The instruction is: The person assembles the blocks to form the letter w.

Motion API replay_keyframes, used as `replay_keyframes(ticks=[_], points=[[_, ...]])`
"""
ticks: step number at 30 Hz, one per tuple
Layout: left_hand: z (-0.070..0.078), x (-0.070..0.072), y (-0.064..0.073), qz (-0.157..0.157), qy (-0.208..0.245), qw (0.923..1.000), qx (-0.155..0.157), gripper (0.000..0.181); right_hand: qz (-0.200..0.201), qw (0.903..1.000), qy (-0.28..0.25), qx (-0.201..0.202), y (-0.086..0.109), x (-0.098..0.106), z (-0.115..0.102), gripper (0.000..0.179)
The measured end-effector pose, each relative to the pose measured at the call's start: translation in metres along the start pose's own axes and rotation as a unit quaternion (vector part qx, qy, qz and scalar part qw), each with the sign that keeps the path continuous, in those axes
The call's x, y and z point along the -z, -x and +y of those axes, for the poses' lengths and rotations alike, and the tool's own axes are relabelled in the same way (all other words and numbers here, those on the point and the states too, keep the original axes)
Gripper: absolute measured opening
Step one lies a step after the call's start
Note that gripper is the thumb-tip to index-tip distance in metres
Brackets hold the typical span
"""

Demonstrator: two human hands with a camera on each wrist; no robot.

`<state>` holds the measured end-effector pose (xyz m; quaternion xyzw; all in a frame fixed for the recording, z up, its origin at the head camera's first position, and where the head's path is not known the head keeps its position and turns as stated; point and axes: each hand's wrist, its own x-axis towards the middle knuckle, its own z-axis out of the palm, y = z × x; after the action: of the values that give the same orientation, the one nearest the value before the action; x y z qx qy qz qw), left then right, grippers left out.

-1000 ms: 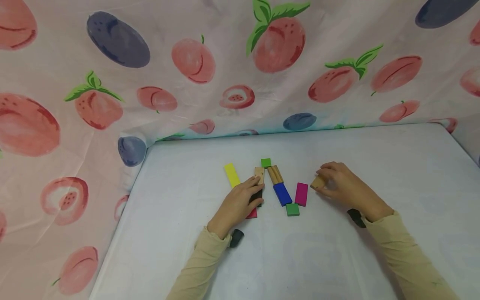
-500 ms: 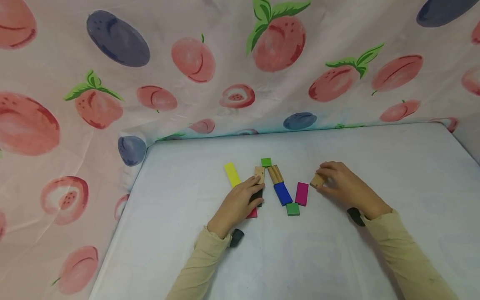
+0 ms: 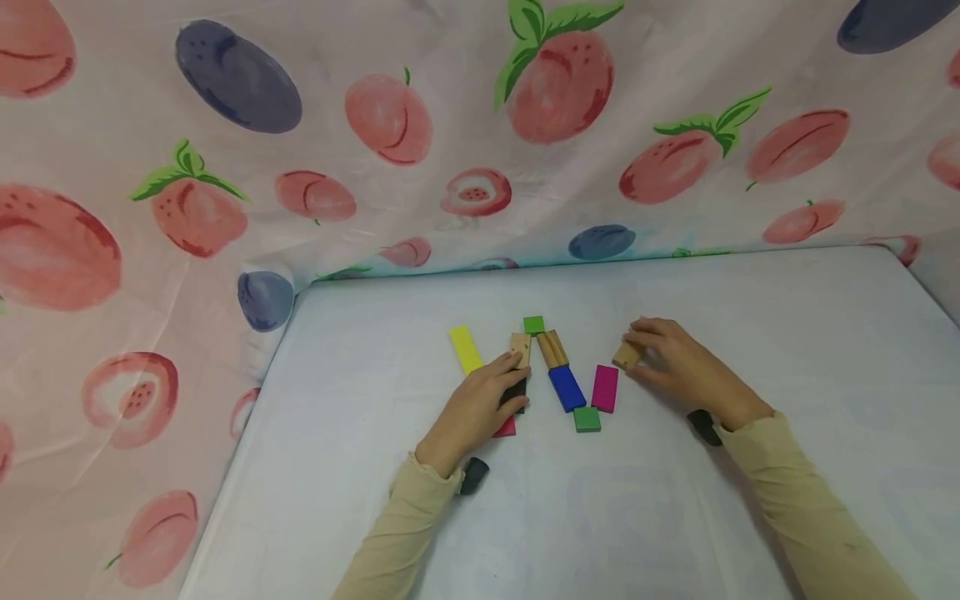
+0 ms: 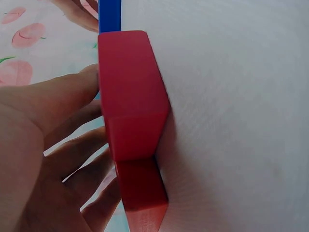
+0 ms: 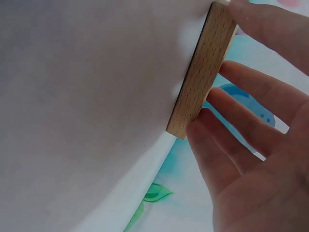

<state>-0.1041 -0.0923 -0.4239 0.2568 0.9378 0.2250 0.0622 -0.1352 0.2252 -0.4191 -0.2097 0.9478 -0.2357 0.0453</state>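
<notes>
My left hand rests over the left part of a row of blocks. Its fingers lie across a black block and the near end of a pale wooden block. A red block shows from beneath it; in the left wrist view the thumb is at the side of a red block, with another red block behind. My right hand holds a plain wooden block between thumb and fingertips, low over the table. Just left of that block lies a magenta block, a small gap between them.
The row continues with a yellow block, a small green block, a grooved wooden block, a blue block and another green block. White cloth covers the table; a fruit-print curtain rises behind and to the left.
My right hand has moved slightly left and away from me with the wooden block, bringing it nearer the magenta one. The left hand has stayed in place.
</notes>
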Motion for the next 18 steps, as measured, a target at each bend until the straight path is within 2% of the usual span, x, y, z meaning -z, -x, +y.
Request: replay_keyframes(ticks=[12,18], points=[[0.001,0.0,0.0,0.001,-0.003,1.0,0.002,0.048,0.01,0.9996,-0.005,0.026,-0.011,-0.007,-0.004,0.047],[0.0,0.0,0.001,0.006,-0.004,1.0,-0.002,0.047,0.001,0.9992,-0.01,0.038,-0.013,-0.008,-0.005,0.041]])
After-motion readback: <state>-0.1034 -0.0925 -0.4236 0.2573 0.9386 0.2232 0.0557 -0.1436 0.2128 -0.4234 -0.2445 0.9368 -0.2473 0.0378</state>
